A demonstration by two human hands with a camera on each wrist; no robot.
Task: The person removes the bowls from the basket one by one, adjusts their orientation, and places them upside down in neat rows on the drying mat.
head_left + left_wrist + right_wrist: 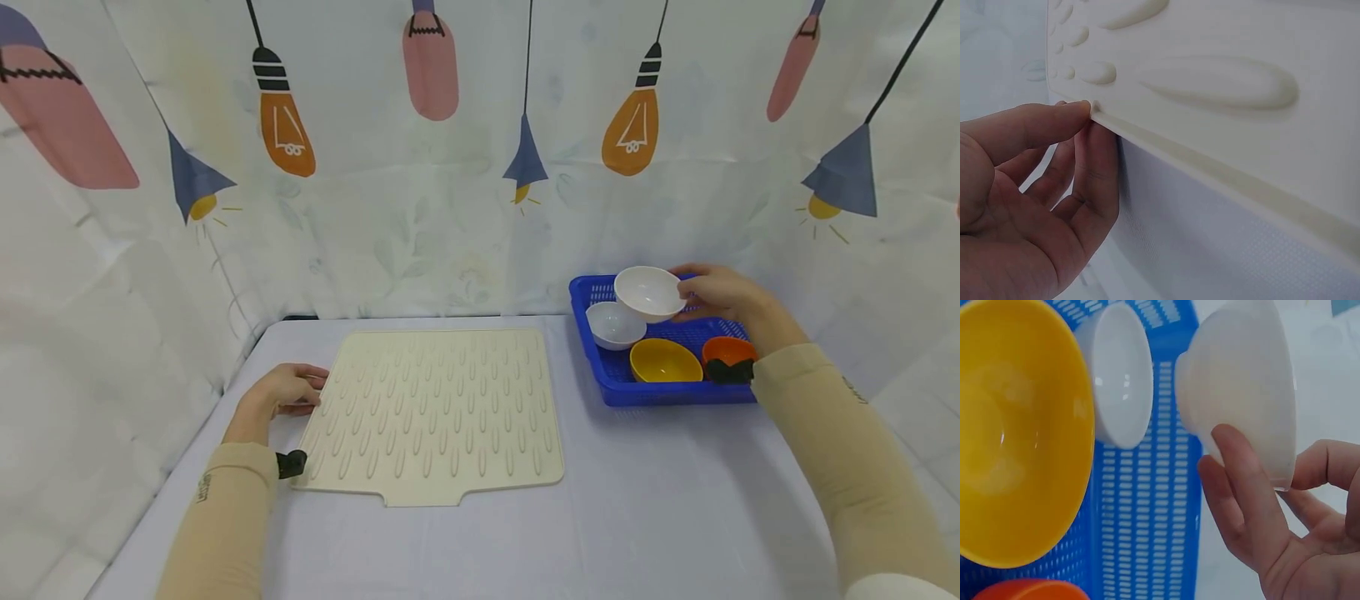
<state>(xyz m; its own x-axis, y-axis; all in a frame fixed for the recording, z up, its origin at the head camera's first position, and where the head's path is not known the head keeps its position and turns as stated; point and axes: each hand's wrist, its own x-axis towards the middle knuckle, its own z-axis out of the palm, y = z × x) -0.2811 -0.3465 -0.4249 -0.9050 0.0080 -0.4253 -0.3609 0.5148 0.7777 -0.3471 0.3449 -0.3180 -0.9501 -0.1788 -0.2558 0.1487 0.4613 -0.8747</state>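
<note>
A cream draining mat (435,408) with raised oval ridges and a tab at its front lies on the table. My left hand (288,390) is at its left edge; in the left wrist view the thumb and a finger pinch that edge (1166,153). My right hand (716,296) holds a white bowl (647,292) by its rim, over the back of a blue basket (611,392). In the right wrist view the fingers lie under the bowl (1241,381) and the thumb is at the rim. A smaller white bowl (615,327) sits in the basket below it.
Inside the basket also sit a yellow bowl (666,362) and an orange bowl (727,350), the latter partly behind the right wrist strap. A white cloth covers the table (510,542). A curtain printed with lamps (450,217) hangs behind and at the sides.
</note>
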